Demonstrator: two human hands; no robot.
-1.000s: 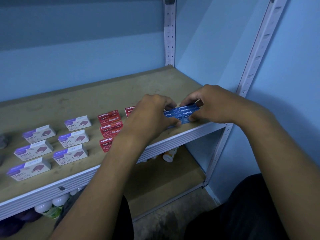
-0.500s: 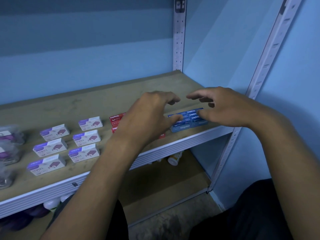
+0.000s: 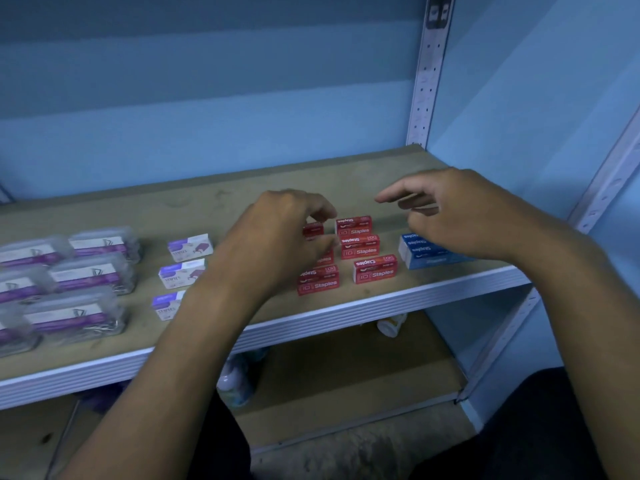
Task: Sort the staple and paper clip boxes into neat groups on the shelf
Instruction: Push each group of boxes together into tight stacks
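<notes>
Red staple boxes [image 3: 358, 251] sit mid-shelf [image 3: 346, 181], long sides running left-right, blue boxes [image 3: 420, 254] at their 3 o'clock. Left hand [image 3: 277, 237] hovers right over the red group, clearly nearer, fingers loosely curled, holding nothing. Right hand [image 3: 450, 213] floats above the blue ones, fingers relaxed, empty. Reds look like the next thing to tidy.

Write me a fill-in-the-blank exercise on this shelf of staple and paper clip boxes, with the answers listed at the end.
1. The boxes nearest the shelf's right end, partly under the right hand, are coloured ____.
2. The red boxes carry the printed word ____.
3. The clear plastic boxes sit at the shelf's ____ end.
4. Neither hand has a grip on any ____.

Answers: blue; Staples; left; box
</notes>
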